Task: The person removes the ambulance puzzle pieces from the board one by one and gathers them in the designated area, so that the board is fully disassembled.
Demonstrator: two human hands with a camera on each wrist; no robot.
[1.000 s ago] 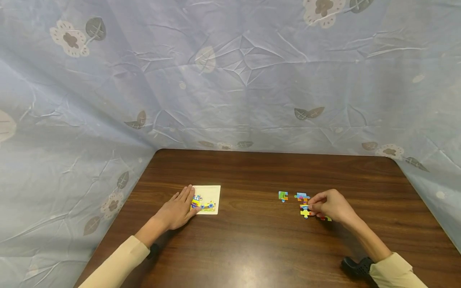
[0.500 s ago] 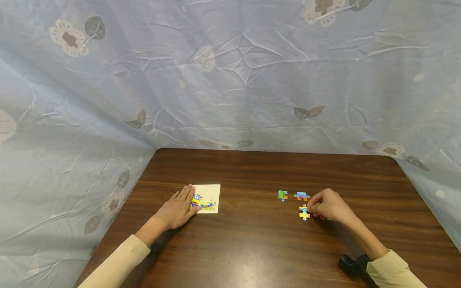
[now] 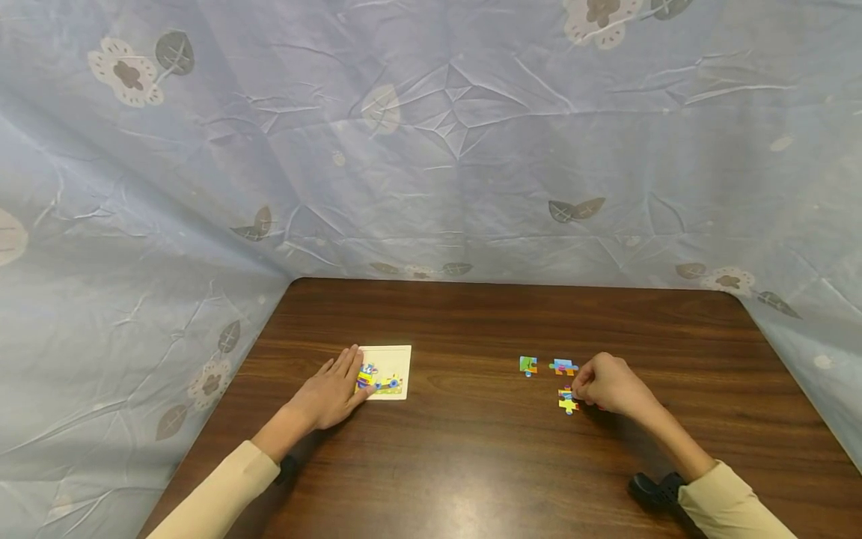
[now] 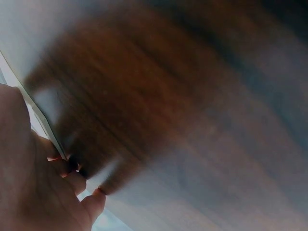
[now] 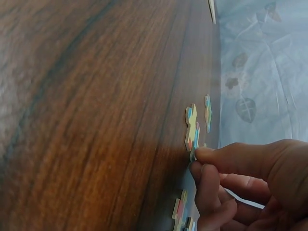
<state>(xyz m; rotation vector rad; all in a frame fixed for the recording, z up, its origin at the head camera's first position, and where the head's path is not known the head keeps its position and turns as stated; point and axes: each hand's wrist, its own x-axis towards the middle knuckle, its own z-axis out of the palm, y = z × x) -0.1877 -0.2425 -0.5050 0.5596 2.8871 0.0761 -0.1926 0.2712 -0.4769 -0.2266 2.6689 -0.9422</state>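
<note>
My left hand (image 3: 328, 391) lies flat over the left part of a pale puzzle board (image 3: 393, 359) with colourful pieces in it; its fingers are straight and hide that side. On the right, my right hand (image 3: 616, 387) pinches a puzzle piece (image 5: 193, 153) between thumb and index finger. A yellow piece (image 3: 569, 404) lies at those fingertips. Just beyond are a blue piece (image 3: 563, 366) and a green piece (image 3: 528, 364). In the right wrist view another piece (image 5: 180, 211) lies beneath the hand, largely hidden in the head view.
The brown wooden table (image 3: 444, 457) is bordered at the back and sides by a hanging grey-blue floral cloth (image 3: 417, 195). Black bands show under both wrists, the right one (image 3: 653, 490) being larger in view.
My right hand has shifted slightly left, and the yellow piece beside its fingertips has moved slightly left and nearer. My left hand stays in place on the board.
</note>
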